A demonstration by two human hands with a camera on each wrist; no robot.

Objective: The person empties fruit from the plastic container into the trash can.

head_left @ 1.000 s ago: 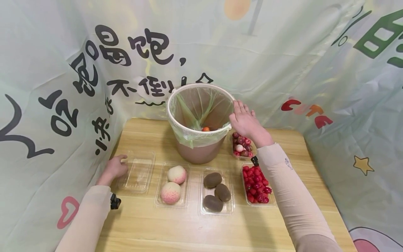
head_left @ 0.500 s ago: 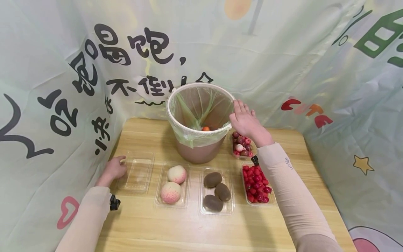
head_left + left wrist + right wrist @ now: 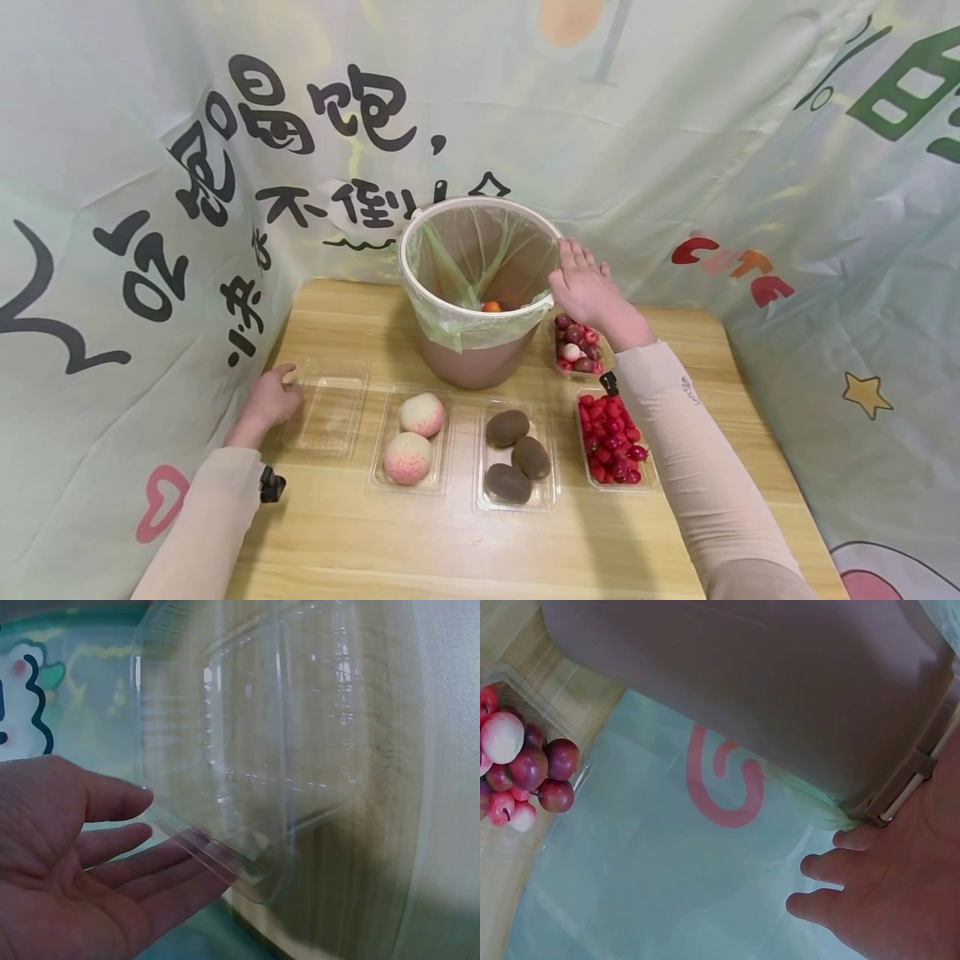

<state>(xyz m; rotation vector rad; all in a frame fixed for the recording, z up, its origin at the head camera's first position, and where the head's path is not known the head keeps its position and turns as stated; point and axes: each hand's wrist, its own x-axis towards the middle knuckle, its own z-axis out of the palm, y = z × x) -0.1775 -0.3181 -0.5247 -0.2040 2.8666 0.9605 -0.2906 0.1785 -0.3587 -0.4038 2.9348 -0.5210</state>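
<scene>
My left hand is at the left edge of a clear plastic container through which the table shows. In the left wrist view, the thumb and fingers of this left hand are spread loosely; the thumb tip lies right at the container's edge and the fingertips show through its plastic. My right hand rests with straight fingers against the right rim of a mauve bucket lined with a green bag. Seen from the right wrist, the right hand is beside the bucket wall. An orange-red round thing lies inside the bucket.
Clear containers hold two pink-white peaches, three brown kiwis, small red fruit and mixed plum-coloured fruit. They stand on a wooden table. Printed cloth walls enclose its back and sides.
My left hand has moved slightly left at the container's edge. The right hand stays at the bucket rim, and the containers have not moved.
</scene>
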